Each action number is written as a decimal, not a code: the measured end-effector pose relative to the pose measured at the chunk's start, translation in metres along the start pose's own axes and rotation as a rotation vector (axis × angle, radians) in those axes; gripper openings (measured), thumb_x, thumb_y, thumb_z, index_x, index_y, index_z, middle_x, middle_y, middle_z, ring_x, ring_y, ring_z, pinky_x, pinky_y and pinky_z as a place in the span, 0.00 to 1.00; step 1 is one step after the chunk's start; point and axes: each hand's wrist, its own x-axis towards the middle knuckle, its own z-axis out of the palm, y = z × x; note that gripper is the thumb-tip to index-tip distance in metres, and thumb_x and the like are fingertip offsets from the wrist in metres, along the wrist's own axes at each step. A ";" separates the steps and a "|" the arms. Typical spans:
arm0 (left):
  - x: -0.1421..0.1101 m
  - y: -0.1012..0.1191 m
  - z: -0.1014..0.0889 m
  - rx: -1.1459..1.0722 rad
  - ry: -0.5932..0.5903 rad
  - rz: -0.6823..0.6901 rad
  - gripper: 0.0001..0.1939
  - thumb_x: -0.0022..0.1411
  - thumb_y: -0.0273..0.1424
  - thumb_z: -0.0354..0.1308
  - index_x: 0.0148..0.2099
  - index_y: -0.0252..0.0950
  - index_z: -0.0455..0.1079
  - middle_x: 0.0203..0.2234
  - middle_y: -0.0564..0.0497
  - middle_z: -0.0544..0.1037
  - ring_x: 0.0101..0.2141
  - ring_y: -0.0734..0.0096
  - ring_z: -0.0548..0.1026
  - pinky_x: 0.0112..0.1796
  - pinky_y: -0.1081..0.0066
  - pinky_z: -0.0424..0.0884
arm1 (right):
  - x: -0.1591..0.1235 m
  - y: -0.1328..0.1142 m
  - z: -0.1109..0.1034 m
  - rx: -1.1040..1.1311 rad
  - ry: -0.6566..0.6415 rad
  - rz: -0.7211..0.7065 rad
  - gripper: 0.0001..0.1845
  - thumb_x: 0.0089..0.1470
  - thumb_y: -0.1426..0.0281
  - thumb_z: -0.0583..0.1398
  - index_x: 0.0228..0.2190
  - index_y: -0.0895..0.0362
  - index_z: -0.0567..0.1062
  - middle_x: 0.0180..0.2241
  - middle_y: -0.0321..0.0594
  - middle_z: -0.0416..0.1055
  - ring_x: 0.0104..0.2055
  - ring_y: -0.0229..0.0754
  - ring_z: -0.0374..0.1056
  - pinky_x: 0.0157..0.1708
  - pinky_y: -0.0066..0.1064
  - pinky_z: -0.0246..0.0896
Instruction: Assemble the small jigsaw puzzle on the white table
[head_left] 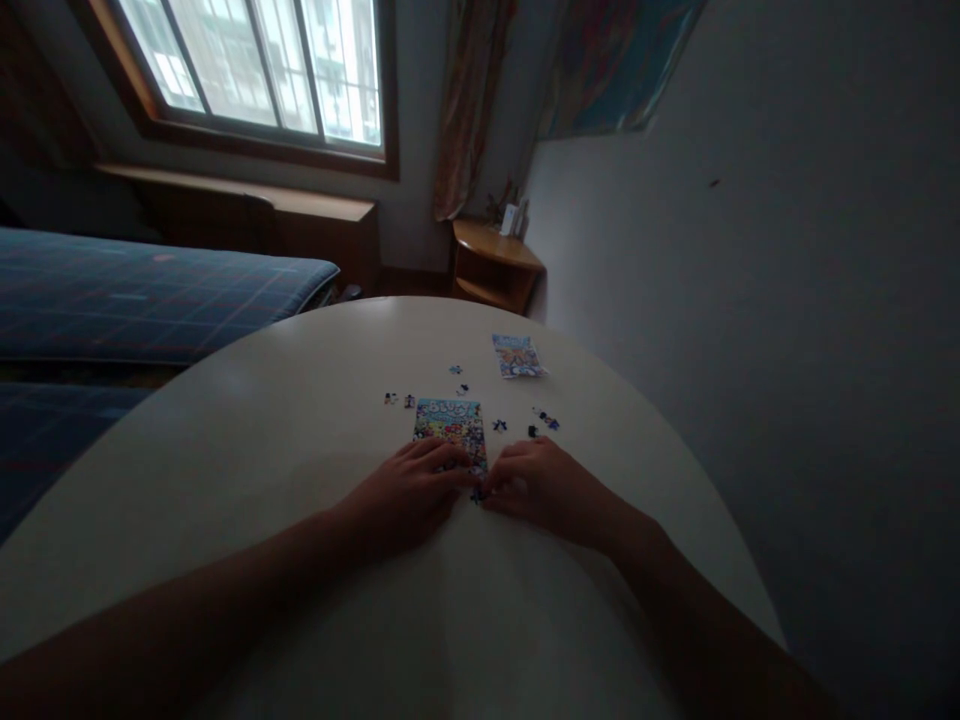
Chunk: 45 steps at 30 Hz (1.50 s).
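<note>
Colourful, crowded puzzle [450,424], pale lettering [449,408] along its far edge

2 hands [416,487] close together, fingers [448,456] bent; forearms [281,560] slanting inward.

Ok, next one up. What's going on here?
A person has both hands at a jigsaw on a round white table. The left hand covers part of its near side; the right hand is at its near right corner, fingertips by a small piece. Whether either hand grips that piece is unclear. Loose pieces lie around the jigsaw, and a picture packet or sheet lies beyond it to the right.
</note>
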 end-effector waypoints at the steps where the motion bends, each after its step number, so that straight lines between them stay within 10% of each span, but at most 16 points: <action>1: 0.000 0.000 0.000 0.000 -0.002 -0.001 0.18 0.66 0.22 0.51 0.53 0.41 0.71 0.49 0.47 0.74 0.49 0.60 0.70 0.51 0.54 0.71 | 0.000 0.000 0.000 -0.020 -0.003 0.003 0.03 0.54 0.67 0.67 0.32 0.52 0.81 0.33 0.36 0.78 0.36 0.39 0.72 0.41 0.34 0.56; 26: -0.001 -0.001 -0.001 -0.006 0.013 0.001 0.16 0.66 0.22 0.51 0.52 0.41 0.71 0.48 0.47 0.74 0.49 0.61 0.71 0.51 0.54 0.71 | -0.004 -0.001 -0.011 0.005 -0.041 0.035 0.03 0.54 0.69 0.65 0.33 0.54 0.80 0.35 0.38 0.78 0.37 0.40 0.73 0.43 0.34 0.59; 45: -0.001 0.002 -0.002 0.025 0.020 0.046 0.15 0.66 0.23 0.52 0.51 0.42 0.72 0.49 0.47 0.74 0.51 0.60 0.69 0.51 0.56 0.70 | 0.003 -0.010 0.010 0.149 0.079 0.385 0.03 0.49 0.68 0.66 0.28 0.55 0.78 0.27 0.35 0.75 0.29 0.37 0.69 0.31 0.28 0.54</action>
